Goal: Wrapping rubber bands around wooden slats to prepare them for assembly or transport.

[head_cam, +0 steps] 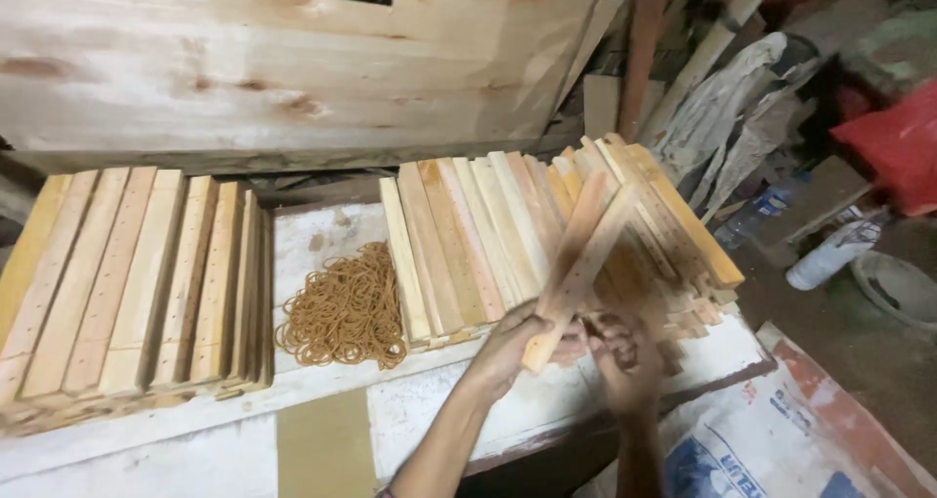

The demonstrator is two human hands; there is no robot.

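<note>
My left hand (509, 347) grips the near end of a pair of thin wooden slats (576, 269), held together and tilted up to the right over the right-hand stack of slats (488, 239). My right hand (625, 356) is blurred just right of that near end, fingers curled close to the slats; whether it holds anything I cannot tell. A heap of tan rubber bands (344, 308) lies on the white bench (322, 234) left of my hands.
A second stack of drilled slats (127, 278) lies at the left of the bench. A large plywood board (293, 59) leans behind. On the floor at the right are a printed sack (781, 439), a white bottle (830, 254) and a red cloth (893, 146).
</note>
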